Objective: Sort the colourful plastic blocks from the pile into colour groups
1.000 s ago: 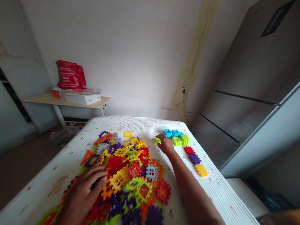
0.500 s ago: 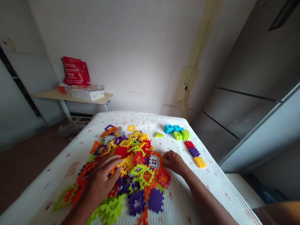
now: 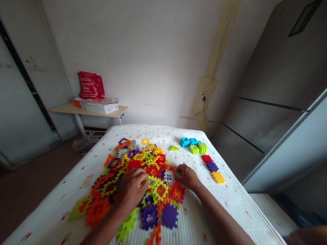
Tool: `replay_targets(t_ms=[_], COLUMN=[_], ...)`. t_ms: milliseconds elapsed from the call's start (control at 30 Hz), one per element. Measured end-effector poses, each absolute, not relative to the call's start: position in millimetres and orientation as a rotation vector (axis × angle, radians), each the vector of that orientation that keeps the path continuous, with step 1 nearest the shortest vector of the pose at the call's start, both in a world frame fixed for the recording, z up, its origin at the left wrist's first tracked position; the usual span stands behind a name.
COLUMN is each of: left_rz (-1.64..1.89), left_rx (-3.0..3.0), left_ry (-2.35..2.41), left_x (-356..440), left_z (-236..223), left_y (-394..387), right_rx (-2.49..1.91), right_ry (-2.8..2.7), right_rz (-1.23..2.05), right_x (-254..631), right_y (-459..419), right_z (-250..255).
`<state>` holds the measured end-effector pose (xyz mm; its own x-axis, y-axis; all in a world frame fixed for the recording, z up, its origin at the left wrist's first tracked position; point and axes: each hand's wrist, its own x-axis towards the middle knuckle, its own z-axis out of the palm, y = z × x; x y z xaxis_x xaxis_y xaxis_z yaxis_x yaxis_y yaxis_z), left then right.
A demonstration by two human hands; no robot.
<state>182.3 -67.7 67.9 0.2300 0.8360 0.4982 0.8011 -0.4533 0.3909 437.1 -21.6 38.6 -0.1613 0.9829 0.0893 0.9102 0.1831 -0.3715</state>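
My left hand (image 3: 134, 189) reaches over the middle of a heap of colourful plastic interlocking blocks. Its thumb and fingertips are bent around the edge of a lime-green interlocking block (image 3: 153, 182). At the heap's right edge, my right hand (image 3: 188, 176) is closed, with a sliver of another lime-green block (image 3: 178, 173) showing at its fingertips. A grey window-shaped block (image 3: 169, 177) lies between the hands. Nearer to me are a dark purple window block (image 3: 149, 216) and a solid purple block (image 3: 170, 215). My left hand and forearm hide part of the heap.
Stacked blue blocks (image 3: 189, 142) and lime-green blocks (image 3: 203, 148) stand at the back right. Red (image 3: 207, 158), purple (image 3: 212, 166) and yellow (image 3: 218, 177) blocks form a row below them. A side table (image 3: 66, 109) carries boxes and a red bag (image 3: 90, 85).
My left hand has moved right across the heap, from the yellow block to the lime-green one. My right hand has shifted slightly left. The camera view has turned a little.
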Motion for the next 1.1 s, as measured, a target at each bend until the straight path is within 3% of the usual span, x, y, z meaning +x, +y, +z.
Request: replay_targets(t_ms=[200,433,900,1100], left_rz=[1.139,1.321,1.318,1.390], left_rx=[2.125,1.228,0.958,0.998], left_ry=[1.642,1.264,1.211,1.245], left_x=[176.2,210.9,229.1,215.5], left_z=[71.7,75.6,68.4,79.3], left_y=[-62.0,-65.4,-59.2,-64.0], right_rx=[-1.613,-1.093,-1.144,-1.335], right_ry=[-1.989,-2.008,-2.064,-1.902], right_rz=[0.346,0.299,0.053,0.040], right_x=[439.5,388.9,372.6,406.1], right_y=[-22.5,-63.9,-70.4,-27.7], right_z=[47.6,75.4,67.7,58.5])
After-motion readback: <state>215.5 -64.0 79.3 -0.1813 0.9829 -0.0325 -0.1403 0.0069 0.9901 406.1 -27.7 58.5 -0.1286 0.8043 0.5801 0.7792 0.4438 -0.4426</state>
